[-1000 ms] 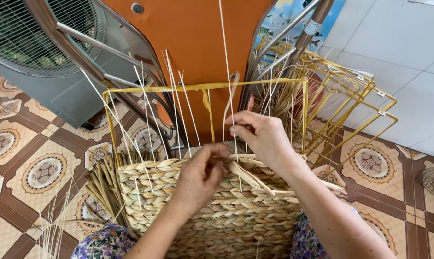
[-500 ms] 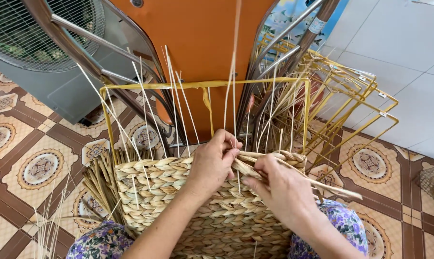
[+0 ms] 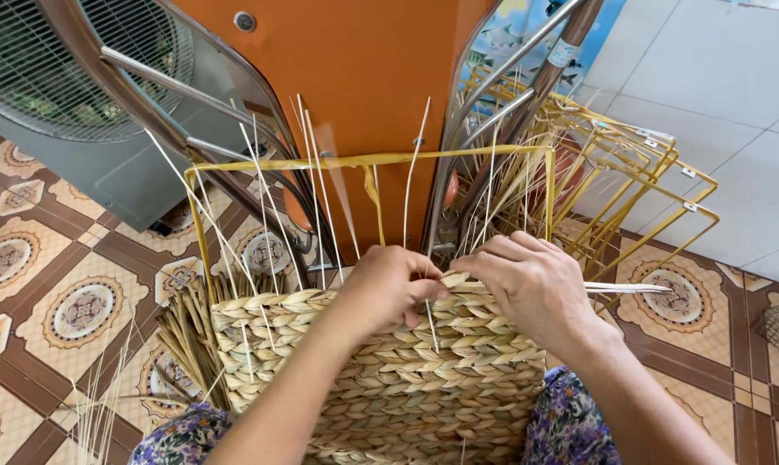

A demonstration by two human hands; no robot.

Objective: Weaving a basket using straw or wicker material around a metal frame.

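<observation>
An orange panel (image 3: pixel 364 77) rises at the top centre, a grey fan housing (image 3: pixel 71 95) to its left, white tiles behind to the right; a small pale label (image 3: pixel 563 53) wraps a steel tube (image 3: pixel 527 95) at upper right, and tiny tags dot the stack of yellow wire frames (image 3: pixel 648 189). On the patterned floor (image 3: pixel 54 284), a half-woven straw basket (image 3: pixel 389 379) fills a yellow wire frame (image 3: pixel 364 161). At the weave's top edge, the left hand (image 3: pixel 388 288) is curled nearly closed, pinching a thin upright strand (image 3: pixel 411 189); the right hand (image 3: pixel 536 288), fingers bent, grips a flat braid strip (image 3: pixel 630 288) that runs toward the right edge
</observation>
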